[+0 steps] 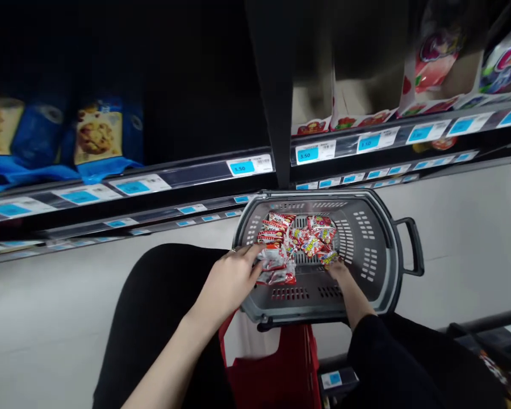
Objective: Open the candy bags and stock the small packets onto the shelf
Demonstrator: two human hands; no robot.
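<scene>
Head camera view, taking the grey basket (378, 295) as the dial: nearest, at 6 to 7 o'clock, was a red plastic object (272, 378) beneath it, with a dark-clad knee (157, 301) at 8. The left hand (238, 272) reached over the rim at 9 o'clock, thumb and fingers parted against silver-and-red packets (279, 276); whether it pinched one, I could not tell. The right hand (339, 268), at 4 o'clock from the basket's middle, had its fingertips at a loose cluster of bright packets (315, 243) (its grip, too, was impossible to tell). All these packets lay inside the basket, and a tidier row (275, 229) lay just beyond the left fingers.

The step in hand seemed to be sorting the packets into rows. The next move, I judged, called for a light pinch on one loose packet without disturbing the row.

The basket's handle (415, 247) stuck out at 3 o'clock. Farther off, shelves held blue cookie bags (97, 139) at 10 and a pink pouch (436, 71) at 1.
</scene>
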